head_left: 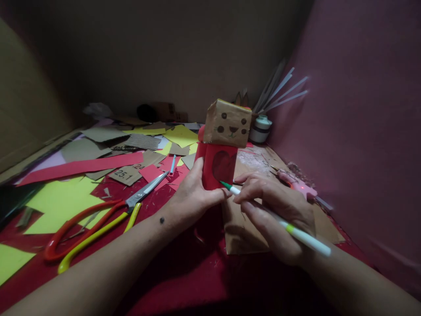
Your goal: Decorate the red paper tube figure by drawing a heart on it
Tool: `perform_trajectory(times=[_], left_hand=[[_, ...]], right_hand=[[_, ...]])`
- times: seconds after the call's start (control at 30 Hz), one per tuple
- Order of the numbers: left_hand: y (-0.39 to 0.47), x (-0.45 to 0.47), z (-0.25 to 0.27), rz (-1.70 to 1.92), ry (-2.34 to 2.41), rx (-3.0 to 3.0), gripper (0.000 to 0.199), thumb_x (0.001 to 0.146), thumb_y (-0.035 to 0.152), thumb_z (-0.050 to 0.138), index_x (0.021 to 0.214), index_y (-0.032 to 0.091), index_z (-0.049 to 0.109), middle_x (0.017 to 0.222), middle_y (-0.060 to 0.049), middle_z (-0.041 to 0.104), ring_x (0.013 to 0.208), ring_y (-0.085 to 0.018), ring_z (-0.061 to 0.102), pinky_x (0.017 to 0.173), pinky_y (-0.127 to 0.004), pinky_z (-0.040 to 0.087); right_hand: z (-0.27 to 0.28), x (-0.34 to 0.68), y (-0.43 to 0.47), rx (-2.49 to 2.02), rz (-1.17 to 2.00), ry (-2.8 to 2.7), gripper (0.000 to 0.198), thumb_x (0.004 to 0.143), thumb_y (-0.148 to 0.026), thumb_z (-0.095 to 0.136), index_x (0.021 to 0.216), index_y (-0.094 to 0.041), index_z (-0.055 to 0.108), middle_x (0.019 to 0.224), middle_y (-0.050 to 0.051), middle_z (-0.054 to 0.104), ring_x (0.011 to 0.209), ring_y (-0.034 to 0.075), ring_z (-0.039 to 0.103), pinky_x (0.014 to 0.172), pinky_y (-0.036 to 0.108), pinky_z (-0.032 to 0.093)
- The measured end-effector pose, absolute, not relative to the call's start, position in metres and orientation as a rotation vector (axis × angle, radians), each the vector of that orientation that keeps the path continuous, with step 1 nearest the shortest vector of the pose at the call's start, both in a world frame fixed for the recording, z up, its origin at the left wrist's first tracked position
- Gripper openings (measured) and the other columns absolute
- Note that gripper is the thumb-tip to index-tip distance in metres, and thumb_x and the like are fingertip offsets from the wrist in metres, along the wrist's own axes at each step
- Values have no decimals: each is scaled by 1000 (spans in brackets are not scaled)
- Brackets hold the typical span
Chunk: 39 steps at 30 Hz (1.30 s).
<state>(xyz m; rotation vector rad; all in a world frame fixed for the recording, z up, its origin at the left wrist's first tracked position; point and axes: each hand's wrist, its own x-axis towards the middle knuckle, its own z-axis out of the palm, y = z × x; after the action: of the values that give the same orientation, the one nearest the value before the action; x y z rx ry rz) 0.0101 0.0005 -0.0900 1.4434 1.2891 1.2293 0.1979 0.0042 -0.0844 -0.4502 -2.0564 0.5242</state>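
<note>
A paper figure (pixel 228 123) stands upright before me, with a tan box head bearing drawn dark spots, a nose and a mouth. On its red body is a dark heart shape (pixel 224 164). My left hand (pixel 194 188) is closed round the lower body, thumb across the front. In my right hand (pixel 276 206) is a white marker (pixel 309 237) with a green tip and a light green band, pinched between the fingers. The tip is at the lower edge of the heart; whether it touches the paper I cannot tell. A cardboard piece (pixel 243 237) lies beneath my right hand.
Large scissors (pixel 121 210) with red and yellow handles lie at left, among yellow paper (pixel 66 202), a red strip (pixel 82 169) and cardboard scraps (pixel 125 174). At right are a pink glue gun (pixel 296 184), a white jar (pixel 261 128) and white sticks (pixel 287 90) near the wall.
</note>
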Motion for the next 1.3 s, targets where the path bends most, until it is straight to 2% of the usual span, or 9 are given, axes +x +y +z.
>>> perform_trajectory(times=[0.27, 0.53, 0.8, 1.03, 1.13, 1.3], left_hand=[[-1, 11, -89, 1230, 1300, 1393, 48, 70, 25, 78, 111, 19, 54, 103, -5, 71, 95, -26, 67, 76, -35, 53], [-1, 10, -91, 1217, 1288, 1447, 48, 70, 30, 80, 109, 19, 54, 106, -7, 70, 102, -29, 65, 83, -38, 52], [-1, 10, -90, 1217, 1283, 1364, 50, 70, 26, 80, 114, 19, 55, 106, -6, 72, 96, -27, 68, 77, -35, 53], [-3, 7, -86, 1246, 1155, 1272, 61, 67, 27, 86, 121, 18, 60, 115, -8, 76, 103, -30, 70, 81, -35, 54], [-2, 8, -87, 1267, 1082, 1228, 55, 64, 23, 85, 115, 18, 64, 118, -8, 76, 104, -30, 70, 82, -35, 54], [-2, 8, -89, 1283, 1041, 1199, 46, 65, 24, 86, 106, 17, 68, 121, -9, 75, 102, -29, 70, 82, -36, 54]], right_hand=[[-81, 199, 4, -523, 430, -2101, 16, 89, -10, 56, 84, -23, 64, 76, 2, 69, 76, 20, 68, 70, 34, 52], [-84, 199, 4, -435, 501, -2047, 17, 91, -10, 56, 93, -24, 66, 80, 1, 68, 77, 20, 67, 77, 37, 55], [-83, 201, 5, -569, 433, -2078, 15, 89, -12, 58, 84, -24, 66, 79, 2, 71, 79, 22, 69, 70, 35, 53], [-90, 204, 2, -512, 549, -1933, 20, 92, -9, 59, 97, -26, 68, 87, 1, 71, 77, 19, 68, 72, 33, 54], [-94, 203, 2, -537, 563, -1904, 22, 94, -10, 60, 105, -26, 69, 88, 2, 71, 73, 17, 66, 68, 32, 54], [-97, 204, 4, -526, 554, -1931, 19, 93, -10, 59, 100, -25, 68, 82, 2, 67, 79, 20, 68, 69, 33, 53]])
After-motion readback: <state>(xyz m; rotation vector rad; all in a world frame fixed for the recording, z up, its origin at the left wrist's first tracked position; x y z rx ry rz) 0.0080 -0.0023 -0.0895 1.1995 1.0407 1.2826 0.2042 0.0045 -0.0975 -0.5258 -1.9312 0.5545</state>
